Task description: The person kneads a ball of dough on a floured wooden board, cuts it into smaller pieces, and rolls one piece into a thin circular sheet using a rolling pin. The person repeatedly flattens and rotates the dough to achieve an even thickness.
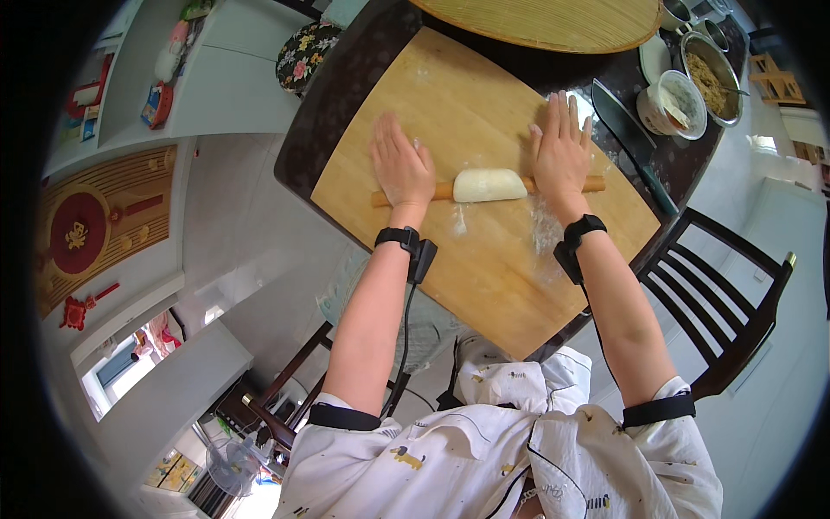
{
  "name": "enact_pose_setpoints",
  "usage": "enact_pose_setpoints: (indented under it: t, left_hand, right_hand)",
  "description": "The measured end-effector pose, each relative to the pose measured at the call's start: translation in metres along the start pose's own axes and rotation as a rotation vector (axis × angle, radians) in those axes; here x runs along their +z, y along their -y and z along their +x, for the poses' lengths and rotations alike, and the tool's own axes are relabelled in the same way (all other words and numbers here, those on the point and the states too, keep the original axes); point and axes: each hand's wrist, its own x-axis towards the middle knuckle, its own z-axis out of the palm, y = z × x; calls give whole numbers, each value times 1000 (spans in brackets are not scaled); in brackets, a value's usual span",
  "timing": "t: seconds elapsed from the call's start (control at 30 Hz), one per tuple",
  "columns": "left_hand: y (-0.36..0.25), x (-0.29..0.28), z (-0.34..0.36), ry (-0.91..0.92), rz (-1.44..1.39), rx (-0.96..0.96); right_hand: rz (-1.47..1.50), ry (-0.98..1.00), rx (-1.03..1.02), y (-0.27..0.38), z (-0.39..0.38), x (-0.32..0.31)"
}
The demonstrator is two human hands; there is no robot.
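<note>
A pale sheet of dough (489, 185) is wrapped around the middle of a wooden rolling pin (593, 183), which lies crosswise on a large wooden board (450, 268) with patches of white flour. My left hand (402, 164) rests flat over the pin's left end, fingers stretched toward the far side. My right hand (560, 156) lies likewise over the right part of the pin, fingers straight. Both palms hide the parts of the pin beneath them. Wrist devices with cables sit on both forearms.
Right of the board are a cleaver (622, 117), a white tub (671, 104) and a steel bowl (709, 73) of chopped food. A woven tray (527, 22) lies beyond the board on the dark table (307, 147). A chair (718, 303) stands at the right.
</note>
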Motion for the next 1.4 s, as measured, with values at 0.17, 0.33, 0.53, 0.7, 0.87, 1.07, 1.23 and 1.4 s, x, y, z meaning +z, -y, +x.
enact_pose_setpoints:
  t: [0.17,0.33,0.53,0.7,0.87,1.07,1.23,1.4]
  left_hand:
    - [-4,-20,-83,308,-138,0]
    - [-56,-69,-115,539,-504,380]
    - [-47,-58,-108,649,-311,666]
    - [-50,-43,-90,804,-461,468]
    - [-29,-9,-102,807,-688,-152]
    - [-32,-32,-153,794,-996,-500]
    - [-36,-58,-160,552,-540,-98]
    - [-50,-58,-149,543,-706,-20]
  right_hand:
    - [-39,106,-45,-6,-90,-20]
    - [165,187,-97,-13,-134,-43]
    - [286,311,-257,-17,-158,-74]
    - [278,228,-293,-25,-168,-81]
    - [228,197,-348,-30,-180,-94]
    - [366,302,-391,-22,-207,-116]
    - [375,321,-297,-15,-221,-105]
    - [394,339,-202,-14,-223,-102]
